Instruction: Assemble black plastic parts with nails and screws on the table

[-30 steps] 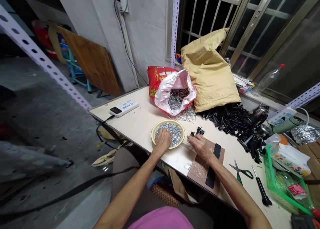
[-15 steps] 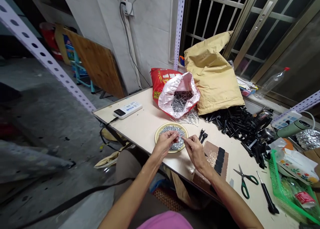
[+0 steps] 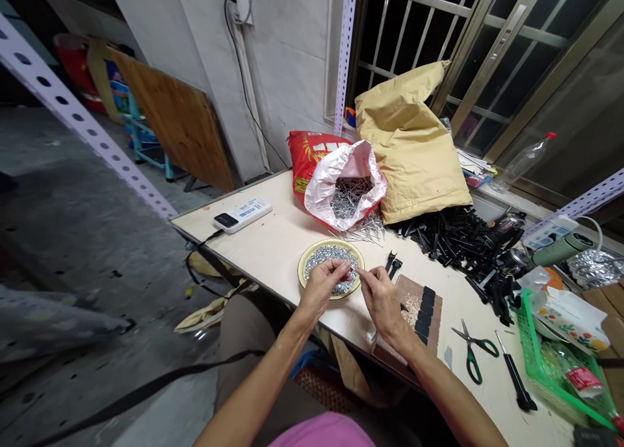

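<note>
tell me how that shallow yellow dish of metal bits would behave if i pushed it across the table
Probably heavy for its size: the dish is filled with small metal bits. It would likely slide rather than tip, being low and wide on the smooth table. A jerky shove might spill bits over the shallow rim.

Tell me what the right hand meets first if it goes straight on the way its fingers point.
Probably the fingers of the left hand, close ahead above the plate; depth is unclear.

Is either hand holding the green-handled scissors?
No, the scissors lie on the table, apart from the left hand and right hand, which meet over the dish.
</note>
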`<state>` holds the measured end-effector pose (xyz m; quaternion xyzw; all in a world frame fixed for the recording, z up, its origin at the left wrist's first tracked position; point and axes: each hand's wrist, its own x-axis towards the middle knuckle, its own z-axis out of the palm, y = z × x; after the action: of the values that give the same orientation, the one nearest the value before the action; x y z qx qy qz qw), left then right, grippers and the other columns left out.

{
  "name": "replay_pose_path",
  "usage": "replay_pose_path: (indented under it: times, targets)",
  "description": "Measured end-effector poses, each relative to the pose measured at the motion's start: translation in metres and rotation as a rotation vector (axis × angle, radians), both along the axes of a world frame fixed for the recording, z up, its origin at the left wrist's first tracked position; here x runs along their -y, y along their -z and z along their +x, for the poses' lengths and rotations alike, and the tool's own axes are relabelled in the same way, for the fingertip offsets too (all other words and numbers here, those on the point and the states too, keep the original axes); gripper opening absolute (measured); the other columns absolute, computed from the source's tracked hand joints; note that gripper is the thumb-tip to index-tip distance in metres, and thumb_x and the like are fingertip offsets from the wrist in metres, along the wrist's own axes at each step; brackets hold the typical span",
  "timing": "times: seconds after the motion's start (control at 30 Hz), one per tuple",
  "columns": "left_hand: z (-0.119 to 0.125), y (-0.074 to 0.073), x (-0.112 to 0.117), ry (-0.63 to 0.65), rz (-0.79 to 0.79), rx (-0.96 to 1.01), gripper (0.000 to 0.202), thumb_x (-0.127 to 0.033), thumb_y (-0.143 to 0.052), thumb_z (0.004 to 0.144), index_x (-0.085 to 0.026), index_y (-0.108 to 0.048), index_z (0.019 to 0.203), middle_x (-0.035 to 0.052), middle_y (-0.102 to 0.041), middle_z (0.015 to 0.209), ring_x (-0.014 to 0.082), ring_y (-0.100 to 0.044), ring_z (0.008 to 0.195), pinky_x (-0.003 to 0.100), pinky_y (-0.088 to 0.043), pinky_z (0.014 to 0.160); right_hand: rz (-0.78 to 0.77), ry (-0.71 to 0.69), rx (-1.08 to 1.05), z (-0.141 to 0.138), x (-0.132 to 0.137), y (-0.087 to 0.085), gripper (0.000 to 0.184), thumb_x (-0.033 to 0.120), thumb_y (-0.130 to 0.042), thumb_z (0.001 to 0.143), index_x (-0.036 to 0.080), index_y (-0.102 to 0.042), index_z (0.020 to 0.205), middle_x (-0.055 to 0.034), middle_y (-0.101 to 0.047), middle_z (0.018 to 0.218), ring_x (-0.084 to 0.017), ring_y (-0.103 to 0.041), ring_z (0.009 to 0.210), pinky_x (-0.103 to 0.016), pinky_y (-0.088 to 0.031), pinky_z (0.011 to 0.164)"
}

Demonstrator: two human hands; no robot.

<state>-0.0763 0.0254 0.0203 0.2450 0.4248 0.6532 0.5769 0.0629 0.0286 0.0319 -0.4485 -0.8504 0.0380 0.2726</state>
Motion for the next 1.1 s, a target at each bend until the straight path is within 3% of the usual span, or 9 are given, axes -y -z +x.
replay_pose_path:
  times: [0.13, 0.37, 0.6, 0.83, 1.1]
  targets:
    - [0.002, 0.002, 0.001, -0.001, 0.030, -0.118, 0.034, -0.039, -0.082, 0.050, -0.014, -0.064, 0.066, -0.0030, -0.061, 0.060, 0.0086, -0.055, 0.052, 0.023, -0.046, 0.057, 0.073, 0.073, 0.106, 0.004, 0.002, 0.004, 0.027, 0.026, -0.039, 0.096, 0.020, -0.066, 0.099, -0.0056, -0.060, 0.084, -0.013, -0.058, 0.069, -0.021, -0.041, 0.055]
    - [0.011, 0.007, 0.000, 0.110, -0.015, -0.116, 0.036, -0.041, -0.082, 0.050, -0.013, -0.068, 0.070, -0.0023, -0.061, 0.058, 0.0091, -0.054, 0.050, 0.025, -0.047, 0.056, 0.154, 0.140, 0.164, 0.013, 0.006, 0.008, 0.032, 0.029, -0.036, 0.098, 0.019, -0.064, 0.086, -0.0053, -0.061, 0.080, -0.013, -0.058, 0.069, -0.022, -0.035, 0.055]
    - [0.019, 0.007, 0.001, 0.106, -0.012, -0.115, 0.038, -0.043, -0.083, 0.048, -0.014, -0.068, 0.067, -0.0020, -0.062, 0.057, 0.0086, -0.055, 0.049, 0.024, -0.048, 0.056, 0.133, 0.130, 0.160, 0.021, 0.005, 0.014, 0.027, 0.030, -0.040, 0.097, 0.019, -0.062, 0.087, -0.0046, -0.064, 0.080, -0.014, -0.059, 0.071, -0.023, -0.036, 0.058]
    - [0.023, 0.011, -0.001, 0.119, -0.021, -0.132, 0.040, -0.044, -0.082, 0.048, -0.014, -0.069, 0.070, 0.0001, -0.065, 0.061, 0.0096, -0.057, 0.051, 0.024, -0.048, 0.056, 0.001, 0.113, 0.120, 0.026, 0.009, 0.009, 0.025, 0.028, -0.038, 0.098, 0.019, -0.060, 0.091, -0.0044, -0.063, 0.082, -0.014, -0.060, 0.072, -0.023, -0.038, 0.058]
    - [0.024, 0.014, -0.003, 0.139, -0.047, -0.099, 0.035, -0.040, -0.082, 0.049, -0.014, -0.070, 0.069, 0.0001, -0.065, 0.061, 0.0090, -0.057, 0.051, 0.023, -0.048, 0.057, 0.063, 0.156, 0.177, 0.026, 0.003, 0.020, 0.029, 0.029, -0.038, 0.098, 0.019, -0.061, 0.083, -0.0043, -0.063, 0.078, -0.013, -0.058, 0.066, -0.023, -0.033, 0.052]
